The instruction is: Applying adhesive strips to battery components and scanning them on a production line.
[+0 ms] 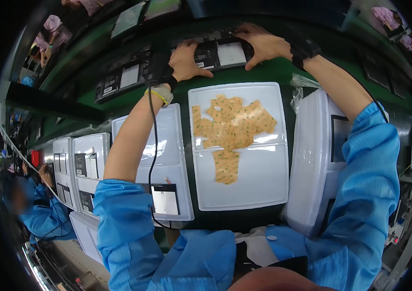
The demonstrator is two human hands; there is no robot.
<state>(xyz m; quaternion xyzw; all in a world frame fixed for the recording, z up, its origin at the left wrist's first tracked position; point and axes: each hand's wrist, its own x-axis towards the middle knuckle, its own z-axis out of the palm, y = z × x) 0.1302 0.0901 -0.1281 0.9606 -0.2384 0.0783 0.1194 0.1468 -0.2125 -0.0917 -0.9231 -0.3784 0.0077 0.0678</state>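
Observation:
Both of my arms reach to the far side, over a dark green work surface. A flat black device housing (pixel 207 55) lies there, with a white rectangular battery (pixel 231 53) set in its right part. My left hand (pixel 186 62) grips the left end of the housing, its thumb stretched along the near edge. Around the right end curls my right hand (pixel 263 44), fingers at the far corner and thumb at the near one. Nearer to me, a white plastic tray (pixel 240 182) bears a pile of tan adhesive pieces (pixel 235 121) printed with green marks.
Left of my hands lies another black housing (pixel 123 77) with a white part. A tray (pixel 162 133) with a battery (pixel 165 199) stands beside the middle tray. Stacked trays (pixel 308 160) stand at right, by clear plastic film (pixel 303 85). A co-worker in blue (pixel 46 218) sits at left.

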